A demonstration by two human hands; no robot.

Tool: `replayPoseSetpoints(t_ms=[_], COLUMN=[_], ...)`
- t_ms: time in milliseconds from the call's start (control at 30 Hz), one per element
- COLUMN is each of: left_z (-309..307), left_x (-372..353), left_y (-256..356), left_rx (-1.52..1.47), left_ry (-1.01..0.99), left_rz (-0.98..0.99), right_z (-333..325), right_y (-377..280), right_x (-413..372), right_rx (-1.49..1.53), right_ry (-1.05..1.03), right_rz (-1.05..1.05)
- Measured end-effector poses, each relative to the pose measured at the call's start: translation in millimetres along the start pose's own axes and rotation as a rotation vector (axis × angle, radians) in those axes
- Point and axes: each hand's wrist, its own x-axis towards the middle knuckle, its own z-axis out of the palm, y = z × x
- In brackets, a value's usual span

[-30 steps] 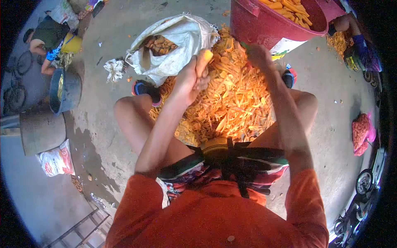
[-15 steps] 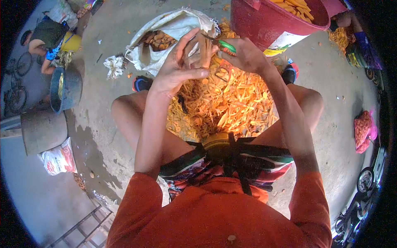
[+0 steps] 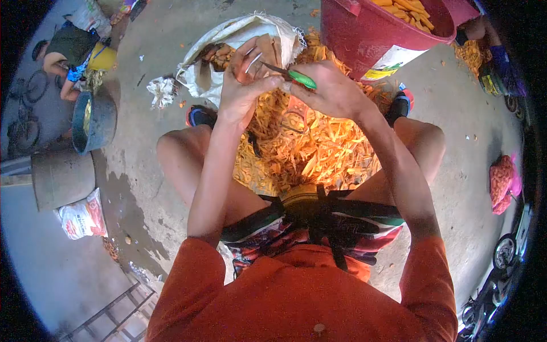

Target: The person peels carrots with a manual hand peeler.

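Over a grey concrete floor (image 3: 137,188) and heaped orange peelings (image 3: 325,142), the left hand's (image 3: 242,91) bent fingers clamp a brown root (image 3: 272,50), the right hand's (image 3: 336,91) a green-handled knife (image 3: 302,79) — beyond, an open white woven sack (image 3: 199,84), red plastic tub (image 3: 370,43).

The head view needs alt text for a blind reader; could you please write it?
A person's right hand holds a green-handled blade beside a brown piece in the left hand, above a heap of orange peelings. Beyond are an open white sack and a red tub of orange pieces.
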Motion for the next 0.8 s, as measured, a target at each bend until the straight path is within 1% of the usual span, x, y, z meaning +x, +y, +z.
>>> replayPoseSetpoints(t_ms=[67,133,200,333,400,467,533,633,700,767,800], left_z=[1.6,-0.3,-0.3,1.6,3.1,1.7,0.9,0.3,0.1,-0.6,1.9], left_x=[1.7,5.8,6.3,8.5,10.4,13.3,14.4,15.2,17.1,18.6,18.4], left_y=[-1.7,-3.3,-2.6,-4.4,-10.2,-14.1,-14.0,-9.6,-12.0,-14.2,-12.5], left_rx=[-0.003,0.001,0.036,0.074,0.057,0.036,0.077,0.137,0.135,0.133,0.179], left_ry=[-0.001,-0.021,-0.031,-0.024,-0.024,-0.025,0.025,-0.006,0.008,0.019,0.032], left_rz=[0.002,0.075,0.099,0.165,0.186,0.208,0.281,0.254,0.274,0.294,0.317], right_z=[-3.0,-3.4,-3.3,-0.7,-0.1,0.8,1.7,4.5,7.5,9.9,9.8], right_y=[-3.6,-3.3,-1.5,-1.2,-2.2,0.7,4.7,10.2,12.2,13.5,12.7], right_x=[-1.2,-1.8,-3.5,-0.9,0.1,2.4,3.6,4.1,3.6,2.8,3.6], right_rx=[-0.014,-0.025,-0.074,-0.077,-0.102,-0.129,-0.157,-0.169,-0.215,-0.215,-0.213], right_ry=[-0.005,-0.011,0.014,0.052,0.041,0.079,0.114,0.126,0.171,0.145,0.120], right_rz=[-0.010,-0.026,-0.067,-0.046,0.026,0.010,-0.005,0.016,0.014,0.022,0.030])
